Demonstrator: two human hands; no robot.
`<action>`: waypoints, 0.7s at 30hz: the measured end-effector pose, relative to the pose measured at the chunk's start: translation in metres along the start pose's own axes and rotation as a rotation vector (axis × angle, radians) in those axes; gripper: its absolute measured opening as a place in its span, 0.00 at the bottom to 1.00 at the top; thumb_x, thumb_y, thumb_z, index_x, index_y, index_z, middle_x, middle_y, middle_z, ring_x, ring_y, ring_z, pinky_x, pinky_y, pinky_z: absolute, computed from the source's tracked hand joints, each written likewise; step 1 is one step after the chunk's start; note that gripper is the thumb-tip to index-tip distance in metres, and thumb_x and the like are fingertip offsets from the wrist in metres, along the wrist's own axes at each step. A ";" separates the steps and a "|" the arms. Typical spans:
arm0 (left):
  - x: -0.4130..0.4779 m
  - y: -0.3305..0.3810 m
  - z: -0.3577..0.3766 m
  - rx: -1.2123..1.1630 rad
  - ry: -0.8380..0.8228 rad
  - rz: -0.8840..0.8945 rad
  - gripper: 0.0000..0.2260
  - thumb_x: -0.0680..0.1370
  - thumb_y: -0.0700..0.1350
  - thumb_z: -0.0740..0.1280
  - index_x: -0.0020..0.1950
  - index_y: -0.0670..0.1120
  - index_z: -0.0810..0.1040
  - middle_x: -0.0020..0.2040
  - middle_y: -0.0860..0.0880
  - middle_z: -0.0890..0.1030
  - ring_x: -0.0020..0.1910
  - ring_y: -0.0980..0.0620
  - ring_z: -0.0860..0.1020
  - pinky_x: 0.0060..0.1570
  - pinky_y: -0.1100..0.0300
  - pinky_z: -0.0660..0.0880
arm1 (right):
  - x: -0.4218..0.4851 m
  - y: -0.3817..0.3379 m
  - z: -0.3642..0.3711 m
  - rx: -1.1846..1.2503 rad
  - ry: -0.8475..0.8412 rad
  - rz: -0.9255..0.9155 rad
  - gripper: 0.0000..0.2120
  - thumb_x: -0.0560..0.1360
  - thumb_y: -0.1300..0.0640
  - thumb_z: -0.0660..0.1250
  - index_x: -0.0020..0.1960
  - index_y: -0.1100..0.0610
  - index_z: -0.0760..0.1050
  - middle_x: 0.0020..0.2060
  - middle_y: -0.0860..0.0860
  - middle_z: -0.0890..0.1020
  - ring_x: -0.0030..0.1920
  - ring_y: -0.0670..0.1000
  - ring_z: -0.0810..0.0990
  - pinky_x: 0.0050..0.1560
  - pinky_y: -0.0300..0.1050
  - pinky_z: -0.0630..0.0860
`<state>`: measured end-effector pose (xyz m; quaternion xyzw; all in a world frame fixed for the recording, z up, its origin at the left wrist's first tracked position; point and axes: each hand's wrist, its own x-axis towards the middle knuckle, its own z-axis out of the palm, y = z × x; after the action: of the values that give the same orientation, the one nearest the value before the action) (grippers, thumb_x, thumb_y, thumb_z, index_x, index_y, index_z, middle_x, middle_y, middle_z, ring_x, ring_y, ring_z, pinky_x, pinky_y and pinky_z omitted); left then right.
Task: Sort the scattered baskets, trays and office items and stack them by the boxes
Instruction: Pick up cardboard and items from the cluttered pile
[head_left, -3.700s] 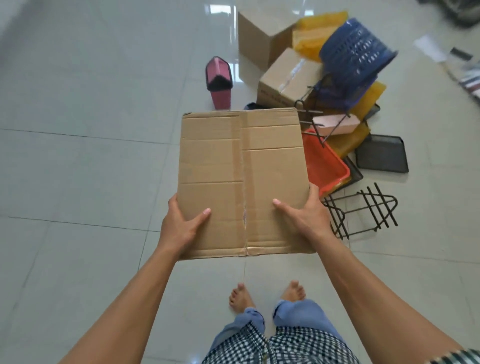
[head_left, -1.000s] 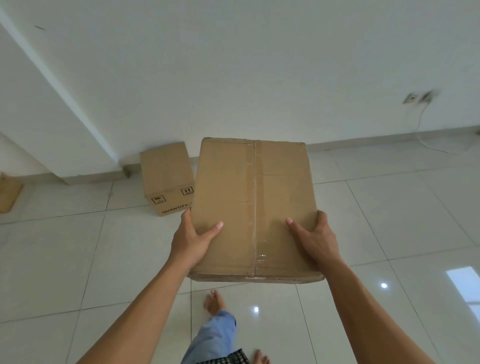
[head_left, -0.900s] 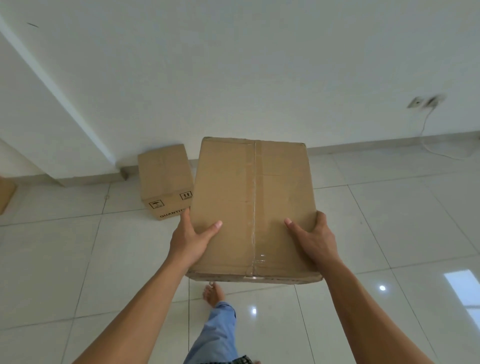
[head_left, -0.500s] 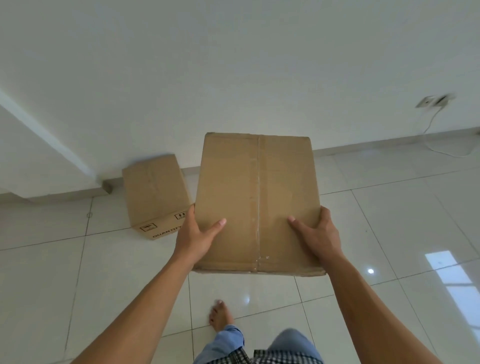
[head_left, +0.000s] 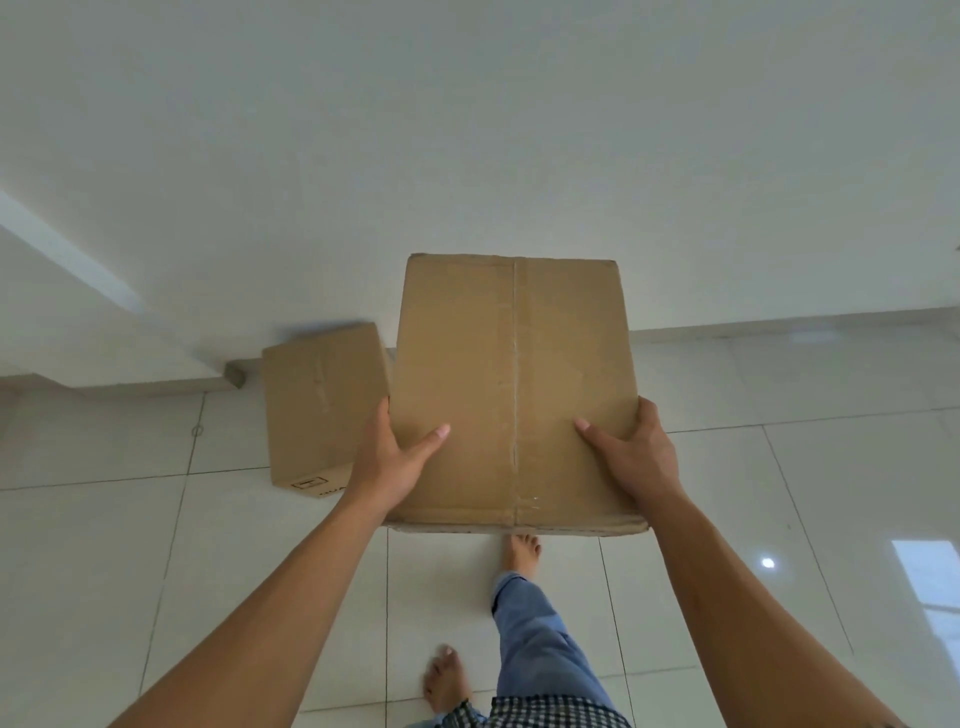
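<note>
The large box (head_left: 514, 389), left hand (head_left: 387, 467) and right hand (head_left: 636, 457) clamped on its sides, has reached the small box (head_left: 322, 405) at ten o'clock, so placement is likely next.

white wall (head_left: 467, 130), glossy tiled floor (head_left: 104, 545)

The only printing stood on the small cardboard box (head_left: 322, 400) on the floor, just left of and below the fingers (head_left: 382, 423) of the left hand (head_left: 387, 462), which gripped the large cardboard box (head_left: 511, 395). On that small box's near face, by its lower corner, was a little black framed handling mark (head_left: 309, 483). Right of it began a black printed word (head_left: 332, 491) that ran behind the left wrist. Its letters were too blurred to read with certainty.
</note>
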<state>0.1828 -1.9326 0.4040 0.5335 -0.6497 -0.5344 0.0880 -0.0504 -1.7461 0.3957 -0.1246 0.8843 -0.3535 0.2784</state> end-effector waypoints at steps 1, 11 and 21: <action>0.010 0.003 0.001 0.008 0.012 -0.028 0.46 0.70 0.67 0.74 0.80 0.54 0.56 0.73 0.58 0.69 0.73 0.50 0.70 0.68 0.51 0.69 | 0.015 -0.004 0.004 -0.001 -0.020 -0.001 0.41 0.69 0.33 0.74 0.73 0.49 0.63 0.56 0.46 0.75 0.52 0.52 0.75 0.53 0.50 0.74; 0.122 0.003 0.025 0.009 0.021 -0.267 0.44 0.72 0.63 0.74 0.81 0.53 0.56 0.75 0.52 0.70 0.72 0.47 0.70 0.71 0.46 0.68 | 0.146 -0.025 0.052 -0.084 -0.196 0.031 0.41 0.69 0.36 0.75 0.74 0.50 0.62 0.64 0.51 0.78 0.61 0.57 0.78 0.59 0.53 0.75; 0.216 -0.072 0.054 -0.077 -0.068 -0.494 0.43 0.74 0.59 0.74 0.81 0.53 0.54 0.75 0.52 0.69 0.69 0.50 0.71 0.67 0.54 0.68 | 0.228 0.005 0.136 -0.187 -0.290 0.138 0.40 0.71 0.39 0.75 0.76 0.50 0.61 0.65 0.52 0.77 0.63 0.59 0.77 0.60 0.52 0.74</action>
<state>0.0993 -2.0607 0.2265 0.6539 -0.4816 -0.5816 -0.0470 -0.1577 -1.9129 0.2189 -0.1385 0.8704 -0.2281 0.4138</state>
